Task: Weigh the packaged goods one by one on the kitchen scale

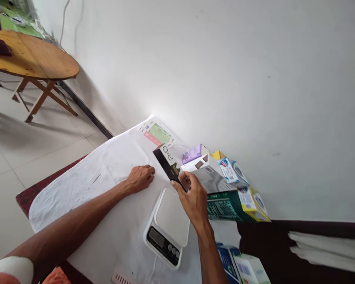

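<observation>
My right hand (194,199) is closed around the lower end of a black and white box (169,161) marked "R&O", with the thumb on its near side. The box is tilted, above the far side of a white digital kitchen scale (167,228). Nothing lies on the scale's plate, and its display looks dark. My left hand (140,178) rests on the white cloth (115,221) to the left of the box, fingers curled in; I see nothing in it.
Right of the scale stand several boxes: a purple one (195,154), a white one (210,173), a blue and white one (233,172) and a green one (225,206). Flat printed cards (156,134) lie at the far end. A round wooden table (44,59) stands far left.
</observation>
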